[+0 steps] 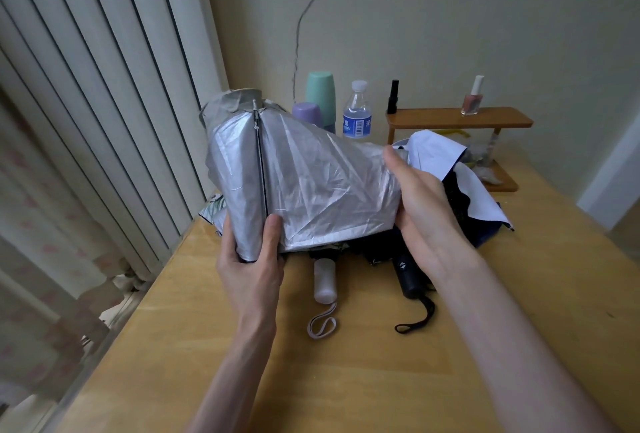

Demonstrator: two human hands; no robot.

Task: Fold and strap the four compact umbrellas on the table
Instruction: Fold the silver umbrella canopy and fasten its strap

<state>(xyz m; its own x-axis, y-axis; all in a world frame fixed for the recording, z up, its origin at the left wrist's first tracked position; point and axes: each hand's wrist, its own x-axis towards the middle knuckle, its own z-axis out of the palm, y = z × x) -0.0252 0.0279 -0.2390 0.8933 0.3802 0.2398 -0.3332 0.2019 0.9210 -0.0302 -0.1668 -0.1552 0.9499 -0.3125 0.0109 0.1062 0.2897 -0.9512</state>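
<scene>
Silver umbrella [322, 190] clasped by left hand [249, 266] and right hand [426, 204] grips; 2 handles [325, 280] below.

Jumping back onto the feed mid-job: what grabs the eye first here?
The crumpled silver umbrella is held up mid-frame over the table: the left hand grips its lower end, the right hand holds its right edge. Beneath it lie a white handle and a black handle, each with a wrist loop, and behind the right hand a navy-and-white umbrella lies loose.

Left hand [250, 261] centre-left, thumb up, gripping silver umbrella [311, 183] base; right hand [427, 206] centre-right, thumb over canopy edge, fingers tucked behind
</scene>
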